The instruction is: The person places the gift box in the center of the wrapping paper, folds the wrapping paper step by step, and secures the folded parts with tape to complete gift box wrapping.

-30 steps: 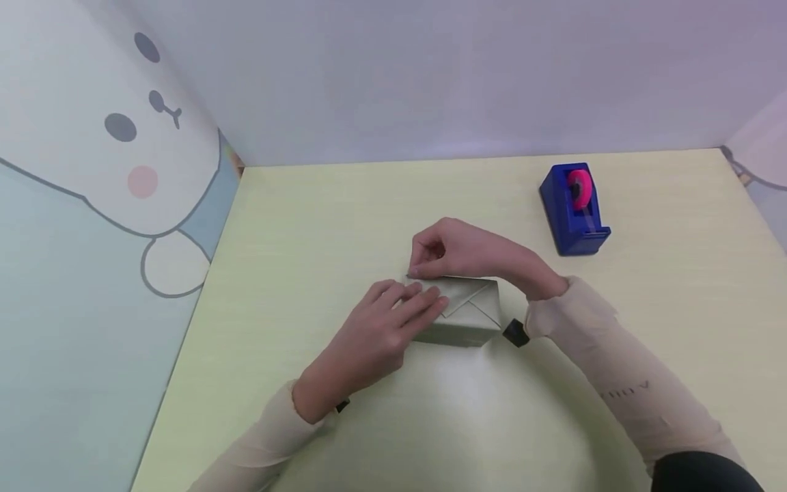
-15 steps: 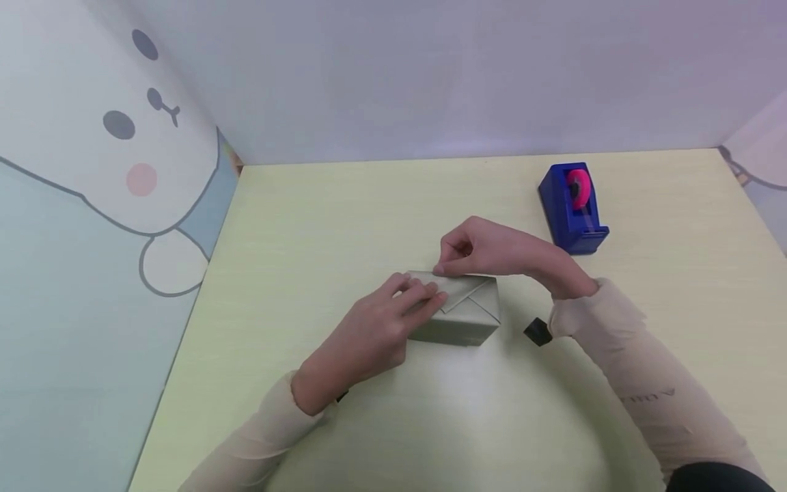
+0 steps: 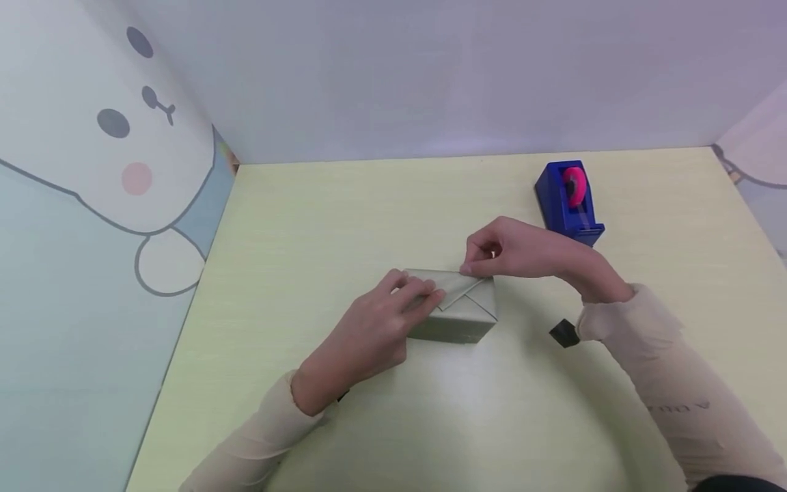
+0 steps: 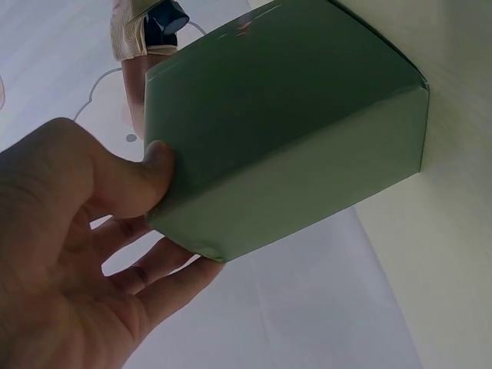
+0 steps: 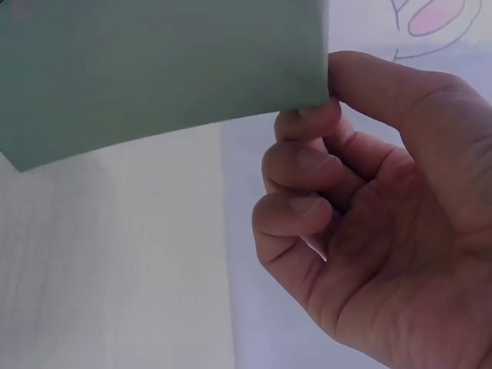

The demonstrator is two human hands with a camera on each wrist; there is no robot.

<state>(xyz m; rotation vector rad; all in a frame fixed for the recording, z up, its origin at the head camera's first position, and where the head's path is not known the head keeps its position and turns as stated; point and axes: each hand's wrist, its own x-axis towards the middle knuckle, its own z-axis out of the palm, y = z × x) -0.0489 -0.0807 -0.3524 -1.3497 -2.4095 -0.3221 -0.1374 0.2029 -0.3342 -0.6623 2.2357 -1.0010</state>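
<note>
A small box wrapped in grey-green paper lies on the table, its folded flaps crossing on the top face. My left hand holds its left end. In the left wrist view the thumb presses one side of the wrapped box, and other fingers reach around the lower edge. At the far right top edge, the thumb and index finger of my right hand pinch the paper. The right wrist view shows that pinch at a corner of the wrapped box, the other fingers curled below.
Behind my right hand stands a blue tape dispenser with a pink-cored roll. The pale yellow table meets a plain wall at the back. A cartoon-printed panel borders the left side.
My right hand has slid rightward along the far top edge of the wrapped box, from near its left end to its right corner. The left hand has stayed nearly still.
</note>
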